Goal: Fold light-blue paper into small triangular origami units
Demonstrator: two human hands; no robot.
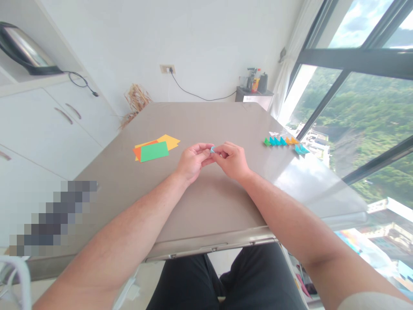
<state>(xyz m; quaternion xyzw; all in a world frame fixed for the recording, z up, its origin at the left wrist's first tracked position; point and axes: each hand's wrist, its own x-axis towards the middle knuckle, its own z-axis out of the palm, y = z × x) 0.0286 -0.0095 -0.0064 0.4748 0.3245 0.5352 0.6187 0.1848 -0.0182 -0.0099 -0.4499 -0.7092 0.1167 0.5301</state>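
Note:
Between my two hands, above the middle of the table, is a small piece of folded light-blue paper. My left hand pinches it from the left, and my right hand grips it from the other side with thumb and fingers. Most of the paper is hidden by my fingertips, so its shape cannot be made out. Left of my hands lies a loose stack of paper, with a green sheet on top of orange and yellow sheets.
A row of small folded paper boats, green, blue and orange, stands at the table's right side, with another blue boat nearer the window. A blurred-out dark patch covers the left edge. A kettle sits on the left shelf.

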